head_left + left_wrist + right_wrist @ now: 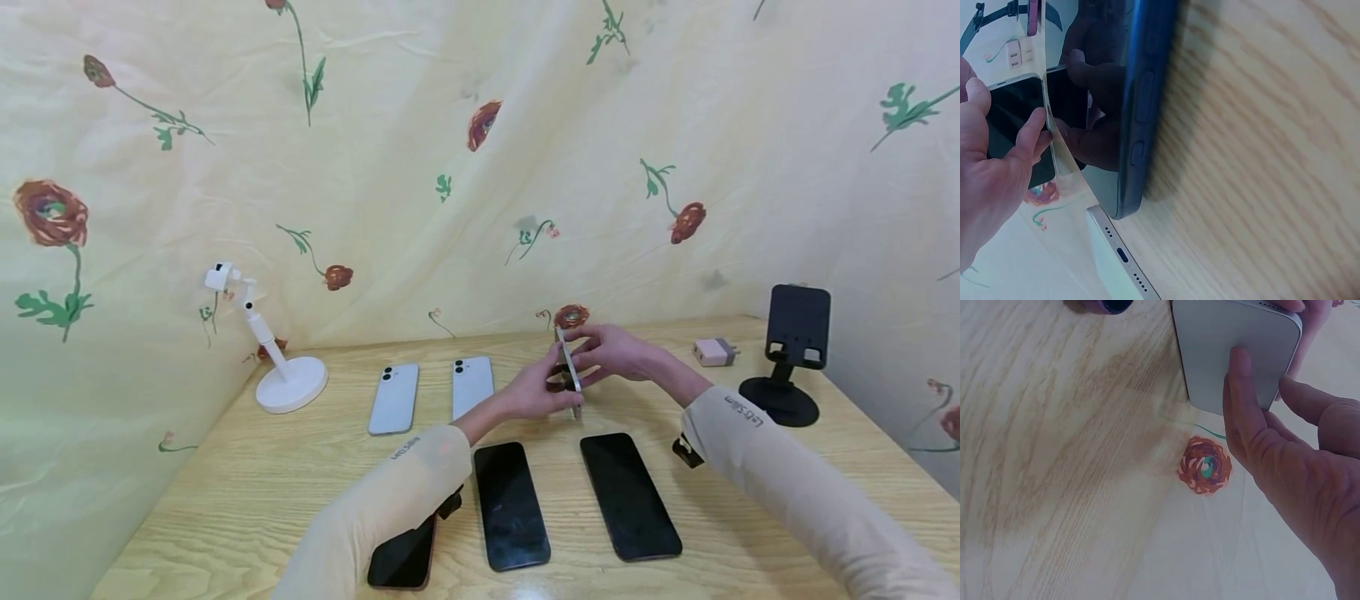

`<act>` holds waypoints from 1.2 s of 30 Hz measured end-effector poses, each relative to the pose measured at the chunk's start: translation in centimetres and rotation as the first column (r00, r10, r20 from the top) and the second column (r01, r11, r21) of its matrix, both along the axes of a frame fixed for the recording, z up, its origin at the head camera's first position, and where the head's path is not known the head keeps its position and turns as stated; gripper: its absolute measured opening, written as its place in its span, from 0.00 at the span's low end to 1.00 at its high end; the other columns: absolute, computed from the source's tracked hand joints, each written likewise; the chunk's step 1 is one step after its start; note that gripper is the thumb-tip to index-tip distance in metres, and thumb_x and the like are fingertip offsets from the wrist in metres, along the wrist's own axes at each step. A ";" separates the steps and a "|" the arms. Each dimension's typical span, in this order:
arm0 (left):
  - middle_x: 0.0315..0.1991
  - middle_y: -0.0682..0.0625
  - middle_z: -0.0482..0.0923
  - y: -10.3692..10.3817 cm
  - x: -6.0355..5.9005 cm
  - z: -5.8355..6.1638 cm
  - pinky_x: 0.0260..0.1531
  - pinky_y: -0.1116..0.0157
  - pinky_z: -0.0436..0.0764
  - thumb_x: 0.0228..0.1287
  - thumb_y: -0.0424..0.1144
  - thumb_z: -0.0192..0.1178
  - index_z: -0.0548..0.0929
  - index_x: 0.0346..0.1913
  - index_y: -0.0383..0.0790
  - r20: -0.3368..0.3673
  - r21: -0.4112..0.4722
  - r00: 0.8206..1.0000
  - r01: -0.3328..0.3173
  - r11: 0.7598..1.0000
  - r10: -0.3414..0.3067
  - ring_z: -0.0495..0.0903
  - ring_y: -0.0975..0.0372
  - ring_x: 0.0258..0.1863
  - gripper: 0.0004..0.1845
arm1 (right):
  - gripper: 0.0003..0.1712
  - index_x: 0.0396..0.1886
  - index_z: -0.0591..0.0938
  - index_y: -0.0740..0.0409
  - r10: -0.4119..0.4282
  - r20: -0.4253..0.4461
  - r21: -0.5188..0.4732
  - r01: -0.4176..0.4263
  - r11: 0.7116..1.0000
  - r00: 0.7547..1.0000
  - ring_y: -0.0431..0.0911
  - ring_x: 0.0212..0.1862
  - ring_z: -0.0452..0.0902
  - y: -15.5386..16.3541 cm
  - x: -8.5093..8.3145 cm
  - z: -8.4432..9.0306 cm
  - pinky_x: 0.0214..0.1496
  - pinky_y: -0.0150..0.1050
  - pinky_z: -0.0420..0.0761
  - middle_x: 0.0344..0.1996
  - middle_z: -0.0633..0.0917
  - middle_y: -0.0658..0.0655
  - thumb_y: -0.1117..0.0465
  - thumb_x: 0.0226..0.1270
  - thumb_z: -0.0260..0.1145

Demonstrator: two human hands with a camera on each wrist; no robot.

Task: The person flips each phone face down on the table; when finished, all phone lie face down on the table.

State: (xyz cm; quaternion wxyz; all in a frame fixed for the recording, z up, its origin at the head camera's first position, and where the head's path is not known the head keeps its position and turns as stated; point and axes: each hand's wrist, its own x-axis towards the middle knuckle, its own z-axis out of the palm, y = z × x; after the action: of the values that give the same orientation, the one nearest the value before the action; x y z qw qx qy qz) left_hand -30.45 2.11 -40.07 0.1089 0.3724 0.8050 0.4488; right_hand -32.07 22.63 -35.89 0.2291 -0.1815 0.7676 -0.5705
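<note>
A white phone (567, 367) stands on its long edge above the table's middle, held between both hands. My left hand (557, 392) pinches it from the near side, and its thumb (1035, 128) lies on the edge of the dark screen (1013, 122). My right hand (583, 354) grips it from the far side. In the right wrist view the thumb (1241, 387) presses the phone's pale back (1229, 344), with other fingertips (1313, 315) behind its top corner.
Two white phones (393, 398) (472, 385) lie face down at the back. Three dark-screened phones (510, 504) (628, 493) (402, 558) lie near me, the leftmost partly under my left sleeve. A white stand (281, 367), black stand (791, 350) and charger (714, 352) flank them.
</note>
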 end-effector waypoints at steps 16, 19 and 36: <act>0.75 0.35 0.56 -0.6 0.1 0.1 0.45 0.62 0.82 0.73 0.39 0.61 0.38 0.81 0.47 0.266 0.059 0.962 -0.075 0.995 0.057 0.72 0.46 0.64 0.48 | 0.31 0.74 0.56 0.74 0.001 -0.003 -0.038 -0.001 0.999 1.000 0.70 0.60 0.71 -0.4 0.1 -0.4 0.50 0.55 0.81 0.61 0.69 0.80 0.74 0.75 0.54; 0.74 0.35 0.57 -0.9 0.2 0.1 0.46 0.63 0.81 0.72 0.40 0.62 0.38 0.82 0.47 0.263 0.042 0.962 -0.082 0.996 0.068 0.73 0.48 0.64 0.48 | 0.31 0.73 0.57 0.75 0.010 0.004 -0.038 -0.010 0.999 1.000 0.70 0.60 0.71 -0.5 0.1 -0.6 0.50 0.55 0.81 0.60 0.69 0.81 0.74 0.75 0.54; 0.69 0.32 0.66 -1.6 0.3 0.0 0.47 0.60 0.82 0.70 0.33 0.63 0.43 0.81 0.46 0.343 0.101 0.937 -0.106 0.989 0.065 0.79 0.51 0.57 0.48 | 0.34 0.75 0.56 0.72 0.049 0.015 0.044 -0.049 0.998 0.999 0.61 0.54 0.78 -0.8 0.4 -1.6 0.53 0.58 0.78 0.56 0.74 0.75 0.71 0.75 0.56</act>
State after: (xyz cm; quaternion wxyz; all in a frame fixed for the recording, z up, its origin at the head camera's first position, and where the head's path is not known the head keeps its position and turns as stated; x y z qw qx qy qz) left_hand -30.17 0.49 -40.04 0.2038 0.2603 0.7618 0.5571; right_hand -31.70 21.84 -37.48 0.2523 -0.1911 0.7738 -0.5487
